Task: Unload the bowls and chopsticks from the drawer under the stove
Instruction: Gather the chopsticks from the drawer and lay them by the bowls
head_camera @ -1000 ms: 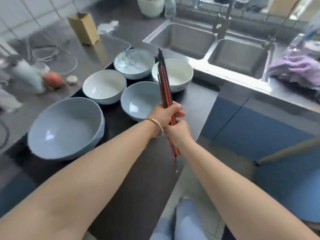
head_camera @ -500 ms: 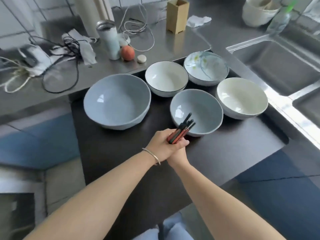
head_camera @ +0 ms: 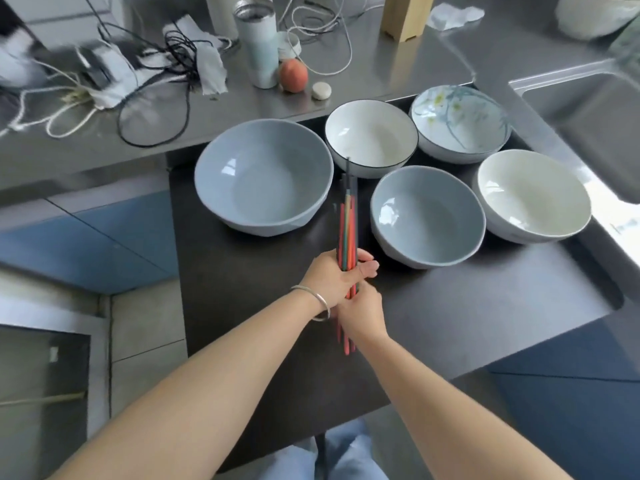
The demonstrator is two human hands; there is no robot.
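Both hands grip one bundle of red and black chopsticks (head_camera: 347, 220) over the black stove top (head_camera: 450, 306). My left hand (head_camera: 334, 277), with a bangle on its wrist, wraps the bundle's middle. My right hand (head_camera: 362, 311) holds it just below. The sticks point away from me into the gap between the large blue bowl (head_camera: 261, 176) and the small blue bowl (head_camera: 427, 216). Behind these stand a white bowl with a dark rim (head_camera: 370, 136), a patterned bowl (head_camera: 459, 121) and a cream bowl (head_camera: 533, 195). The drawer is not in view.
The steel counter (head_camera: 398, 74) behind holds tangled cables (head_camera: 138, 81), a tumbler (head_camera: 259, 46), a peach (head_camera: 293, 76), a small white lid (head_camera: 321, 90) and a wooden box (head_camera: 407, 15). The sink (head_camera: 595, 123) lies at the right. Blue cabinet fronts (head_camera: 104, 244) sit left and below.
The view has swung left from the sink to the stove top. The chopstick bundle, end-on half a second ago, is now tipped forward, pointing between the two blue bowls. Both hands keep their grip.
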